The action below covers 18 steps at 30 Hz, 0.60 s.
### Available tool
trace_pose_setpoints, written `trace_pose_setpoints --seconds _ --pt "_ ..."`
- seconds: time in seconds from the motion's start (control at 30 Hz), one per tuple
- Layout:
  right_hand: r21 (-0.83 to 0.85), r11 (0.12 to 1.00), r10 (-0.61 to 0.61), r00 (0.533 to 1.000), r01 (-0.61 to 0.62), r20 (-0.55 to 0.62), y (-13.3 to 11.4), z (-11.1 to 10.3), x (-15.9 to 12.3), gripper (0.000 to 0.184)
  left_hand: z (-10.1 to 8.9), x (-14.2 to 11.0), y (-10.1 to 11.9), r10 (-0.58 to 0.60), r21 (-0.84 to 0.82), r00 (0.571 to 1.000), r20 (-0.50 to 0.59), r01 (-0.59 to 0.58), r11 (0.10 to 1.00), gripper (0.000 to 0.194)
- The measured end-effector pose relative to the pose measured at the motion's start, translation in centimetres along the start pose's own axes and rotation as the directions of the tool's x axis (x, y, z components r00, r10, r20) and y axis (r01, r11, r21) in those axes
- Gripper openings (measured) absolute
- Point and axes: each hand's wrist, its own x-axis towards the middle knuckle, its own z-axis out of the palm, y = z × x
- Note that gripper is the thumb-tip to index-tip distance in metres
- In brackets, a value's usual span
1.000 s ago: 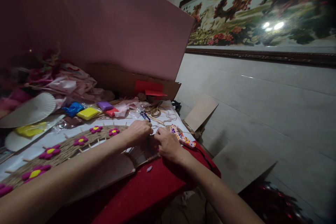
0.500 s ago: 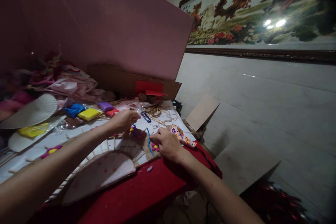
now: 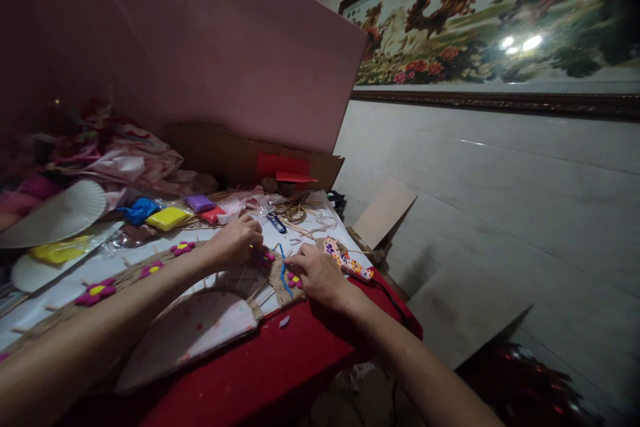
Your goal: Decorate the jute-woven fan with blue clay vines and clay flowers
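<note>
The left hand (image 3: pixel 234 241) is over the woven twine band (image 3: pixel 125 287), its fingers bent downward near a magenta flower with something blue on it; their tips are mostly hidden, so I cannot tell whether they grasp anything. The left forearm crosses the band and blocks part of it. The right hand (image 3: pixel 323 275) rests at the band's right end, index finger extended to the wavy blue strip (image 3: pixel 284 273), apparently touching it; the other fingers are folded, and whether they grip the band cannot be seen. This hand partly covers another magenta flower (image 3: pixel 295 281).

Around them, from the left: a ribbed white plate (image 3: pixel 77 213), blue, yellow and purple packets (image 3: pixel 170 217), a pale half-round panel (image 3: pixel 195 333) below the band, a dark blue cutter (image 3: pixel 276 223), and a flower-patterned tool (image 3: pixel 349 261) just beyond the right hand, all on the worktop (image 3: pixel 240 380).
</note>
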Motion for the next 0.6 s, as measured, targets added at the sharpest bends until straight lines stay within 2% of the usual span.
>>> trace_pose_setpoints --seconds 0.1,0.17,0.2,0.27,0.33,0.4,0.53,0.6 --pt "-0.001 1.000 0.004 1.000 -0.004 0.003 0.0 0.0 0.0 0.024 -0.5 0.2 -0.2 -0.088 -0.184 0.995 -0.040 0.079 0.980 0.015" --pt "0.000 1.000 0.005 1.000 -0.005 0.002 -0.1 -0.1 0.0 0.025 -1.1 0.2 -0.3 -0.235 -0.397 0.970 -0.066 0.190 0.898 0.009" --pt "0.002 1.000 0.004 1.000 -0.004 0.001 -0.1 -0.1 0.0 0.025 -1.5 0.2 -0.2 -0.322 -0.514 0.944 -0.070 0.243 0.823 0.011" --pt "0.008 1.000 0.002 1.000 -0.002 -0.010 0.0 -0.2 0.0 0.025 -2.6 0.0 0.3 -0.486 -0.728 0.873 -0.050 0.301 0.616 0.017" --pt "0.014 1.000 0.000 1.000 0.001 -0.030 0.0 -0.2 0.1 0.025 -3.7 -0.5 1.1 -0.601 -0.888 0.797 -0.056 0.235 0.395 0.022" --pt "0.018 1.000 -0.004 0.999 0.005 -0.046 0.1 -0.2 0.2 0.025 -4.7 -1.2 2.3 -0.697 -0.967 0.716 -0.018 0.164 0.193 0.024" --pt "0.009 1.000 -0.011 0.999 0.011 -0.039 0.1 -0.1 0.4 0.025 -5.3 -3.1 4.9 -0.795 -0.991 0.599 0.092 0.131 -0.016 0.026" --pt "-0.011 1.000 -0.013 1.000 0.012 -0.028 0.1 -0.1 0.5 0.025 -5.0 -4.3 6.0 -0.802 -0.985 0.580 0.140 0.161 -0.056 0.026"
